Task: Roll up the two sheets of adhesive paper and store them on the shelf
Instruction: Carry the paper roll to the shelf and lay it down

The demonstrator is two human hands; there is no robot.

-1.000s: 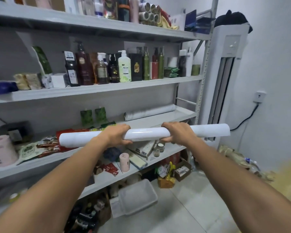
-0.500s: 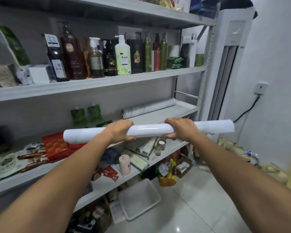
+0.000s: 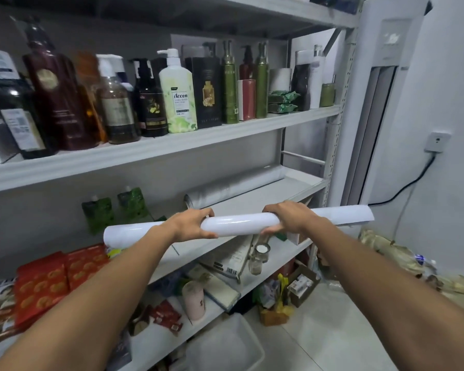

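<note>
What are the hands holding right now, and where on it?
A white paper roll, held crosswise. The left hand grips it left of the middle, the right hand right of the middle; both ends stick out free.

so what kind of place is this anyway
Most likely a storeroom or small stockroom, possibly in a home or shop. Open metal shelves are crowded with pump bottles of soap or shampoo, with red snack packets stacked on a lower level.
</note>
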